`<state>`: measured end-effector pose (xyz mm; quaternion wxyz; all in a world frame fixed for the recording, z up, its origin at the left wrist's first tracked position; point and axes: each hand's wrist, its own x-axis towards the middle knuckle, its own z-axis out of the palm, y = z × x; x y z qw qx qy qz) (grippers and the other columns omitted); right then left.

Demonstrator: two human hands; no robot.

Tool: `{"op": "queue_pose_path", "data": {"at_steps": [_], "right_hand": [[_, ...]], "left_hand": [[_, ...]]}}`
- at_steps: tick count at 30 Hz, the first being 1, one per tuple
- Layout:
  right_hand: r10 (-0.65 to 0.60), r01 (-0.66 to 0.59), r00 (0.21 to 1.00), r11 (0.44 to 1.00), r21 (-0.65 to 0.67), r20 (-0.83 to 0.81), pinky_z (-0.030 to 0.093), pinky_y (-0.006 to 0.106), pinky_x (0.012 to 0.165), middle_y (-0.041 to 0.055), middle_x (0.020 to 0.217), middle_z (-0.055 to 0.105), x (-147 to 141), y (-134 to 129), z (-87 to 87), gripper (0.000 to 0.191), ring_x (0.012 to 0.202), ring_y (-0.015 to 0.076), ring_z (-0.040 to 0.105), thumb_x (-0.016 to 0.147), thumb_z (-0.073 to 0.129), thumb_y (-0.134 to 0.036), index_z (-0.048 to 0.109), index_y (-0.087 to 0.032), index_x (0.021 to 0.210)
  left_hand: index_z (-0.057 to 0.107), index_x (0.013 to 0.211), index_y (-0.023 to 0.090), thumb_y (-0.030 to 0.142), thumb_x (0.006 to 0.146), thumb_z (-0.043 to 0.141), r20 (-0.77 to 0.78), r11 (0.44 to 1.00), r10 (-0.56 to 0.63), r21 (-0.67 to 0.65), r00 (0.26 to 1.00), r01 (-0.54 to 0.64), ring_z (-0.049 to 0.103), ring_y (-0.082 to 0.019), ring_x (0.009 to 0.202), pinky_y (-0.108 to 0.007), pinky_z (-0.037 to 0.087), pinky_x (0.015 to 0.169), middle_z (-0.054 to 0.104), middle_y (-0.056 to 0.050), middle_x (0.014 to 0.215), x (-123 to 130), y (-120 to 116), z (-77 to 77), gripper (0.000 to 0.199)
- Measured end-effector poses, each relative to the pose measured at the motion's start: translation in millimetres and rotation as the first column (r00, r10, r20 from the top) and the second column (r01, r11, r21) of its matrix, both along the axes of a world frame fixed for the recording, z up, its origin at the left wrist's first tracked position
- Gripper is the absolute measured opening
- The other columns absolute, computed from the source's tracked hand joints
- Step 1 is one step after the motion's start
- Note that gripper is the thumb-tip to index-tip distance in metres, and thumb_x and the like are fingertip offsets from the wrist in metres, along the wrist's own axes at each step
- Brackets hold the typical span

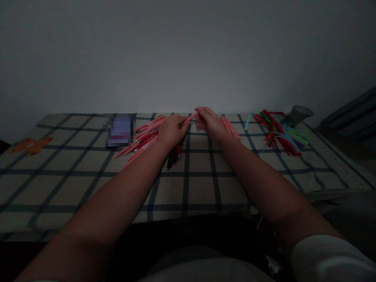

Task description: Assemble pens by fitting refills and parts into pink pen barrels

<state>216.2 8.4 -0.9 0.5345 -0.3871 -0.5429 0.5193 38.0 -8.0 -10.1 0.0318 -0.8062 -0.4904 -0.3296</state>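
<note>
A slim pink pen [191,116] spans the gap between my two hands. My left hand [172,130] is closed at its near end, above a spread of pens. My right hand [209,122] pinches the other end with curled fingers. Under and left of my left hand lie several pink and red pens [142,141], partly covered by the hand and forearm. Dark pens [174,156], one with red on it, poke out below my left wrist. Right of my right hand is a small row of pink pens [230,128] side by side.
A checked cloth [199,188] covers the table, which meets a plain wall. At the left are a blurred-out device [120,131] and an orange cut-out shape [32,146]. Coloured strips [276,133] lie at the right beside a dark cup [298,114]. The light is dim.
</note>
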Motion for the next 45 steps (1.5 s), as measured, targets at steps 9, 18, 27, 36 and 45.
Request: {"op": "queue_pose_path", "data": {"at_steps": [9,18,27,36,45], "right_hand": [[0.027,-0.028,1.000,0.999,0.027,0.016,0.039,0.019,0.049,-0.0054,0.064,0.054,3.0,4.5,-3.9,0.037,0.053,0.0072,0.048,0.091,0.075,-0.050,0.053,-0.022,0.079],[-0.034,0.030,0.995,0.999,0.042,0.090,0.039,0.020,0.049,-0.0058,0.061,0.052,1.1,2.8,-3.2,0.045,0.052,0.0078,0.048,0.087,0.075,-0.059,0.050,-0.024,0.078],[-0.021,0.022,1.000,0.998,0.062,-0.021,0.038,0.019,0.047,-0.0064,0.065,0.053,3.5,2.9,0.7,0.031,0.053,0.0073,0.048,0.090,0.075,-0.051,0.063,-0.023,0.094],[-0.047,0.046,0.999,0.996,0.082,0.021,0.038,0.019,0.048,-0.0062,0.063,0.051,4.3,5.0,-1.9,0.038,0.053,0.0071,0.045,0.088,0.077,-0.051,0.053,-0.023,0.079],[-0.065,0.062,0.997,0.995,0.076,0.037,0.038,0.019,0.048,-0.0068,0.063,0.051,3.3,2.4,-0.2,0.043,0.052,0.0068,0.046,0.087,0.077,-0.055,0.049,-0.024,0.078]], "left_hand": [[0.078,0.120,0.025,0.041,0.102,0.051,-0.008,1.000,-0.009,-0.012,1.000,0.009,0.064,-0.025,0.095,-0.036,0.047,0.084,0.075,-0.007,0.097,0.7,-2.3,2.2,0.036],[0.078,0.120,0.024,0.042,0.102,0.049,-0.016,1.000,-0.009,-0.025,1.000,0.008,0.063,-0.025,0.093,-0.036,0.046,0.083,0.075,-0.008,0.097,0.8,-1.8,2.0,0.038],[0.078,0.120,0.025,0.042,0.101,0.050,-0.002,1.000,0.014,-0.026,1.000,-0.014,0.064,-0.026,0.094,-0.036,0.046,0.080,0.076,-0.008,0.098,1.0,-2.4,2.4,0.037],[0.079,0.115,0.023,0.043,0.102,0.048,-0.016,1.000,0.015,-0.009,1.000,-0.015,0.064,-0.026,0.094,-0.036,0.047,0.082,0.076,-0.008,0.096,0.8,-1.9,1.9,0.039],[0.080,0.113,0.022,0.042,0.101,0.049,-0.027,0.999,0.032,-0.031,0.999,-0.033,0.064,-0.026,0.093,-0.036,0.047,0.080,0.075,-0.009,0.095,1.3,-3.7,4.0,0.039]]}}
